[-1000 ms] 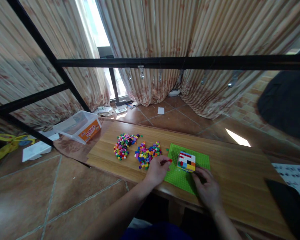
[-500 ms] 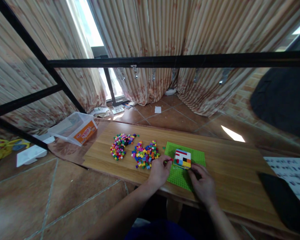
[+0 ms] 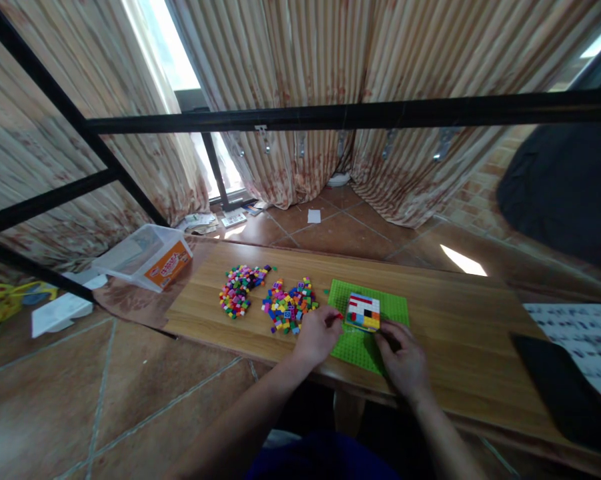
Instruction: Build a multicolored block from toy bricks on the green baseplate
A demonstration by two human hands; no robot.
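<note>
A square block of multicoloured bricks stands on a green baseplate. Just left of it, my left hand pinches a small red brick at the fingertips, over the plate's left edge. My right hand is at the block's lower right corner, thumb and fingers curled against it; its fingertips are partly hidden. Loose small bricks lie in two piles, one close to my left hand and another farther left.
The wooden table carries all this. An open clear plastic box with an orange label sits past its left end. A black flat object and a printed sheet lie at the right. A black metal rail crosses behind.
The view has shifted slightly. My left hand still pinches the red brick, now a little farther from the block. My right hand stays at the block's corner.
</note>
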